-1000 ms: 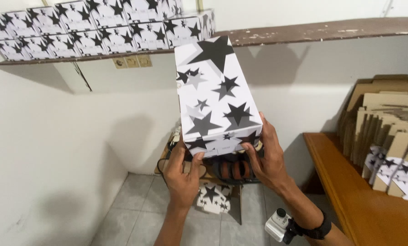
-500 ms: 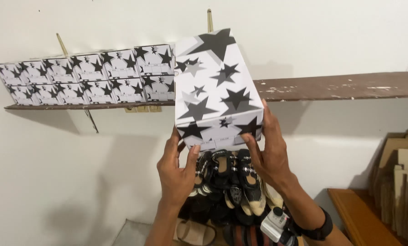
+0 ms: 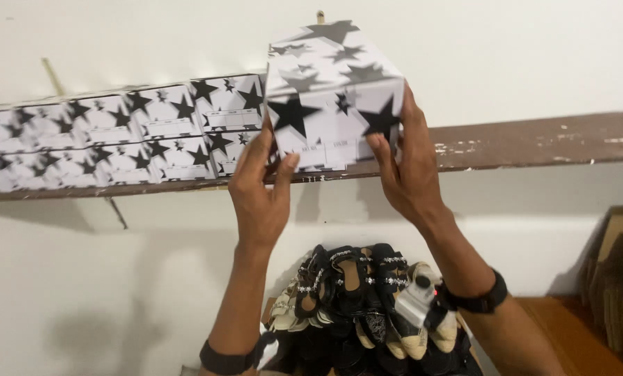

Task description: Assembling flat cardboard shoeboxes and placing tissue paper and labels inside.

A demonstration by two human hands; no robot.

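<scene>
Both hands hold a white box printed with black and grey stars (image 3: 329,97) up at a wooden wall shelf (image 3: 534,143). My left hand (image 3: 259,188) grips its lower left corner. My right hand (image 3: 409,163) clasps its right side, fingers up along the end face. The box sits at the shelf's front edge, just right of a two-high row of matching star boxes (image 3: 116,136). Whether its base rests on the board I cannot tell.
Below the shelf lies a heap of black and cream sandals (image 3: 357,306). Flattened brown cardboard (image 3: 618,278) leans at the right over a wooden surface (image 3: 569,324). The shelf board right of the held box is bare wood.
The box has gone up from chest height to the shelf and turned level, end face toward me. Both hands rose with it; the view tilted up.
</scene>
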